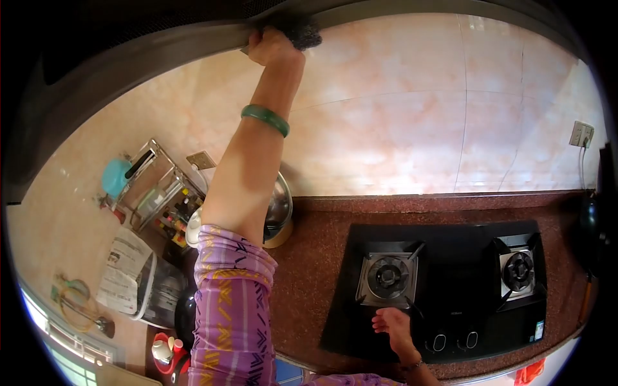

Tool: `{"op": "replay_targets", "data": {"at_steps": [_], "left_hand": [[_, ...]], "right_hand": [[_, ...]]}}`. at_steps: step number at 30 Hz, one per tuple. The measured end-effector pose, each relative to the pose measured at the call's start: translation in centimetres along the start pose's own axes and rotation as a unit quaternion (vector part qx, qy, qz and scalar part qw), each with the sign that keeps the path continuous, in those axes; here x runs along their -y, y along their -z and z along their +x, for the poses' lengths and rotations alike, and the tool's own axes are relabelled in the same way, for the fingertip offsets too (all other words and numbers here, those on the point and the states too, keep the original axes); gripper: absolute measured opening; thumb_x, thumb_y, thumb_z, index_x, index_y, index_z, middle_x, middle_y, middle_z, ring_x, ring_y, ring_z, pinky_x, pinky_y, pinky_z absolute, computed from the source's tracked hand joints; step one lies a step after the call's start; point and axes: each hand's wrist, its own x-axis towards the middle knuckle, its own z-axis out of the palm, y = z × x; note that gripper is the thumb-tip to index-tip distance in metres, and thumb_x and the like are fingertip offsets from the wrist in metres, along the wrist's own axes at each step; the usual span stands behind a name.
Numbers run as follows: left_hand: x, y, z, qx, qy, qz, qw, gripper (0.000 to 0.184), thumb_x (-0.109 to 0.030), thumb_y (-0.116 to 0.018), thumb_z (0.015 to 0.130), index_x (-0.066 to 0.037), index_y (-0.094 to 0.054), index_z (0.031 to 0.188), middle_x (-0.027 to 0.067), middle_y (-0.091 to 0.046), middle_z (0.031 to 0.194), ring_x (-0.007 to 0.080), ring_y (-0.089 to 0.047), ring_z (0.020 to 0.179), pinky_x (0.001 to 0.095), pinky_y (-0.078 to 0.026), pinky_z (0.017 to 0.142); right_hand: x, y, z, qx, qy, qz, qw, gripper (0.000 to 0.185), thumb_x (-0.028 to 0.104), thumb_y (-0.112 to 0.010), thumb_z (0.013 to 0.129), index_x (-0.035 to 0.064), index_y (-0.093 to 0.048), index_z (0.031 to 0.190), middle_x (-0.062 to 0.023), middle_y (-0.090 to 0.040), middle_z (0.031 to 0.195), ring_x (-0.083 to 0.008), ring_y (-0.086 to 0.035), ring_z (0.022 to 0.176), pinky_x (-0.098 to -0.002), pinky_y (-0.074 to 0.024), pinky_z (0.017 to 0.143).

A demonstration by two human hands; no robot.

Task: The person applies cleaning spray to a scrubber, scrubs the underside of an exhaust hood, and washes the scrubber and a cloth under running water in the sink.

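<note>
My left hand, raised at the end of a stretched arm with a green bangle, is closed around a dark, wiry scouring pad. The pad lies against the lower edge of the range hood; part of it is hidden by my fingers. Low on the right, my right hand hovers over the black gas hob, just in front of the left burner. Its fingers are loosely bent and hold nothing.
A wire rack with bottles and a turquoise pan stands at the left. A metal bowl is partly behind my arm. Pink tiles cover the wall, with a socket at the right.
</note>
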Motion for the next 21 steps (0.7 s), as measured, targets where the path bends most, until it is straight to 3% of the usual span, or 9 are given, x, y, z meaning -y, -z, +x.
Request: {"op": "replay_targets", "data": {"at_steps": [3,5,7,8,10,16,21], "left_hand": [[1.9,-0.8,-1.3,0.060,0.030,-0.076,0.995,0.035,-0.007,-0.040,0.083,-0.006,-0.047,0.118,0.0093,-0.052,0.113,0.0234,-0.052,0.095,0.0337,-0.043,0.083],[2.8,-3.0,-4.7,0.028,0.024,-0.097,0.995,0.035,-0.015,-0.034,0.085,-0.006,-0.048,0.117,0.0099,-0.051,0.114,0.0247,-0.049,0.100,0.0363,-0.039,0.089],[4.7,-3.7,-5.4,0.096,0.006,0.064,0.993,0.043,-0.027,-0.031,0.087,-0.007,-0.047,0.120,0.0092,-0.050,0.119,0.0255,-0.048,0.105,0.0375,-0.035,0.094],[5.4,-4.0,-5.3,0.096,0.006,0.066,0.993,0.043,-0.027,-0.031,0.087,-0.007,-0.047,0.120,0.0092,-0.050,0.119,0.0255,-0.048,0.105,0.0375,-0.035,0.094],[5.7,-4.3,-5.0,0.067,-0.021,0.099,0.993,0.030,0.004,-0.053,0.079,0.003,-0.052,0.109,0.0071,-0.057,0.092,0.0176,-0.054,0.078,0.0313,-0.047,0.069],[1.2,-1.0,-1.1,0.059,-0.038,0.124,0.990,0.031,-0.004,-0.044,0.082,-0.001,-0.051,0.113,0.0077,-0.055,0.102,0.0189,-0.053,0.089,0.0305,-0.045,0.076],[-3.2,2.7,4.0,0.063,-0.076,0.236,0.967,0.035,-0.012,-0.036,0.086,-0.004,-0.051,0.116,0.0084,-0.054,0.112,0.0202,-0.052,0.099,0.0296,-0.044,0.083]], "right_hand": [[0.2,0.6,0.0,-0.014,0.006,-0.001,1.000,0.023,0.021,-0.052,0.088,0.0000,-0.061,0.090,-0.0098,-0.063,0.075,-0.0153,-0.059,0.062,-0.0268,-0.0494,0.054],[0.3,0.8,0.0,-0.021,0.007,0.000,1.000,0.023,0.021,-0.053,0.087,0.0000,-0.061,0.090,-0.0099,-0.063,0.074,-0.0155,-0.059,0.061,-0.0270,-0.0495,0.054],[0.2,1.0,0.1,-0.028,0.000,-0.022,0.999,0.024,0.021,-0.049,0.087,-0.0011,-0.058,0.092,-0.0123,-0.061,0.077,-0.0185,-0.059,0.063,-0.0285,-0.0491,0.056],[0.1,1.0,0.1,-0.027,-0.001,-0.021,0.999,0.024,0.021,-0.049,0.087,-0.0011,-0.058,0.092,-0.0123,-0.061,0.077,-0.0185,-0.059,0.063,-0.0285,-0.0491,0.056],[-0.1,1.1,0.1,-0.038,0.008,-0.004,0.999,0.025,0.024,-0.054,0.087,0.0001,-0.061,0.090,-0.0099,-0.063,0.075,-0.0158,-0.060,0.061,-0.0272,-0.0493,0.054],[-1.2,0.3,0.1,-0.004,0.010,0.011,1.000,0.024,0.023,-0.053,0.088,-0.0003,-0.060,0.091,-0.0099,-0.062,0.076,-0.0158,-0.059,0.062,-0.0270,-0.0490,0.054],[-1.3,-1.5,0.5,0.025,-0.017,0.003,1.000,0.022,0.020,-0.051,0.088,-0.0004,-0.059,0.091,-0.0096,-0.062,0.076,-0.0156,-0.059,0.063,-0.0264,-0.0487,0.055]]}}
